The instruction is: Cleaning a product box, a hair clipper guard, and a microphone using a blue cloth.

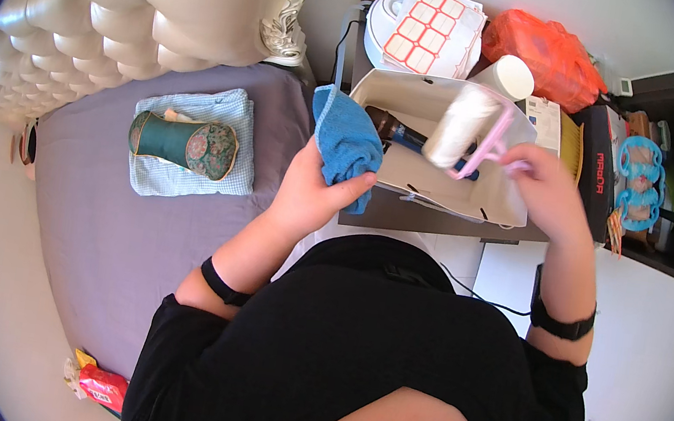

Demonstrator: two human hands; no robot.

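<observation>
A bunched blue cloth [346, 139] is gripped in my left hand [310, 186], in front of the left end of a white open box [474, 207]. My right hand [549, 183] holds a lint roller [463, 125] by its pink handle, over the box's right half. The roller's white cylinder is smeared by motion. Inside the box lie a dark brown and blue object [402, 132], which looks like a microphone, partly hidden by the roller.
Behind the box are a round white device [381, 33] under label sheets [429, 31], a white cup [512, 78] and a red plastic bag [540, 54]. Shelves with blue-handled items [640, 182] stand right. A green pillow [184, 146] rests on folded checked fabric [187, 185] on the bed [101, 256].
</observation>
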